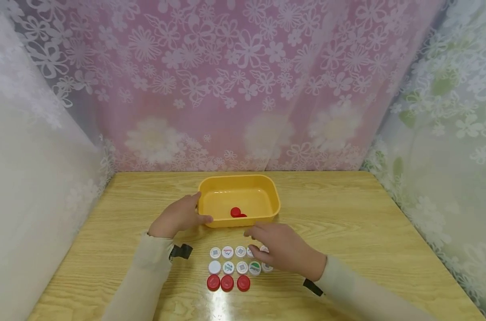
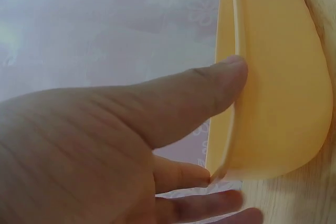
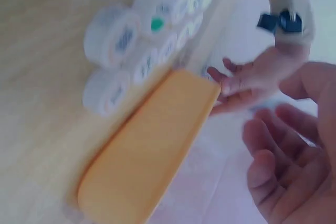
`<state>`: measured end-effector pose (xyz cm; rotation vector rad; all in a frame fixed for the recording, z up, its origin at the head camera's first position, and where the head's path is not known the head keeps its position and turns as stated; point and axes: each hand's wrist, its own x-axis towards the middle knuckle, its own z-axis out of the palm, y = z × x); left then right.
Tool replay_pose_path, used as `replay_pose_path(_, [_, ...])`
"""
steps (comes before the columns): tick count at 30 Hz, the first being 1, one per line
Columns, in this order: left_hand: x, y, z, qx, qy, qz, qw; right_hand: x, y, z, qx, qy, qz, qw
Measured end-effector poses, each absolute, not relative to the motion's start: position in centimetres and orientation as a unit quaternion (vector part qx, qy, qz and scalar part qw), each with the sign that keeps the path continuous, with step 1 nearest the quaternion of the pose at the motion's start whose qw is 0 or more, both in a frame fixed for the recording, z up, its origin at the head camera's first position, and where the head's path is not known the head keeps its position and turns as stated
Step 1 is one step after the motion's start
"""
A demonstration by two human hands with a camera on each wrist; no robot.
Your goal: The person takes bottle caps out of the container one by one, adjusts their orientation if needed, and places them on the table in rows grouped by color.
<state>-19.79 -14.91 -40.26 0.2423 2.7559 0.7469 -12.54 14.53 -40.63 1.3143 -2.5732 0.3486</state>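
Observation:
A yellow plastic bin (image 1: 268, 220) sits toward the back of the table, with two red bottle caps (image 1: 235, 211) inside. My left hand (image 1: 179, 216) holds the bin at its near left corner. Its thumb (image 2: 231, 74) lies on the near rim and its fingers are at the left side. Over the right end of the white bottle caps (image 1: 240, 252) hovers my right hand (image 1: 288, 249). In the right wrist view its fingers (image 3: 262, 169) are loosely curled with nothing in them. The hand partly covers the rightmost white caps.
White caps, some with printed tops, stand in two rows in front of the bin. Three red bottle caps (image 1: 227, 283) form a row nearest me. The wooden table (image 1: 367, 214) is bordered by a flowered pink curtain (image 1: 234, 89) behind and pale curtains at both sides.

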Motion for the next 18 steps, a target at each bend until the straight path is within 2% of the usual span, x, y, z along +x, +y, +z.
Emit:
replay_pose_path(6, [-20.1, -14.8, -40.3, 0.085, 0.961, 0.235, 0.121, -14.9, 14.8, -39.5, 0.392, -0.891, 0.158, 0.167])
replay_pose_path(10, [-20.3, -14.7, -40.5, 0.091, 0.962, 0.236, 0.103, -17.4, 14.7, -38.5, 0.371, -0.898, 0.163, 0.171])
replay_pose_path(14, [-20.5, -14.7, -40.7, 0.091, 0.961, 0.242, 0.096, -20.9, 14.3, -37.1, 0.366, -0.911, 0.144, 0.126])
replay_pose_path(18, [-20.4, -14.7, -40.6, 0.085, 0.959, 0.249, 0.102, -24.4, 13.4, -36.1, 0.383, -0.918, 0.092, 0.041])
